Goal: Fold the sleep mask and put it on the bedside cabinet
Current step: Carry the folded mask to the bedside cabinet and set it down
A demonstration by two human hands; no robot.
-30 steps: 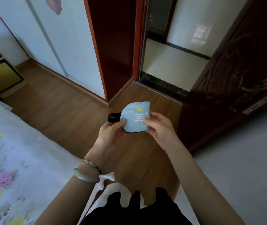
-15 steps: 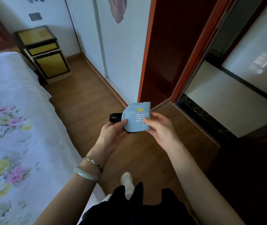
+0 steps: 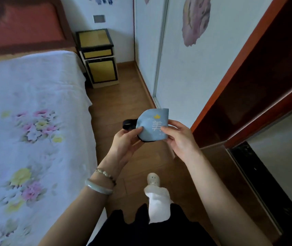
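**Folded mask in hand, cabinet ahead**

I have the sleep mask (image 3: 152,125) pinched between both hands in mid-air, above the wooden floor (image 3: 134,96) in the aisle between the bed (image 3: 35,112) and the wardrobe door (image 3: 177,71). It looks already doubled over: one light-blue lobe faces me, printed with a small yellow crown and a pale character, with a dark edge showing along its lower side. The black strap (image 3: 129,123) loops out loosely to the left of the fabric.

My left hand (image 3: 123,146) has its grip closed on the lower left edge of the mask, thumb on the front face. My right hand (image 3: 180,139) has its grip closed on the right edge, thumb pressed just beside the printed character. Neither hand touches the strap's loop.

I judge the mask to be light, soft and padded, so it will spring open if the pinch relaxes. The best hold is across the folded layers near the open edges, clamping both halves together. The strap is limp and could dangle or snag, so tucking it under the fold would help.

The bedside cabinet (image 3: 95,55), yellow-panelled with dark trim, stands well apart from my hands, against the far wall beside the head of the bed. What I can see of its top looks flat and bare.
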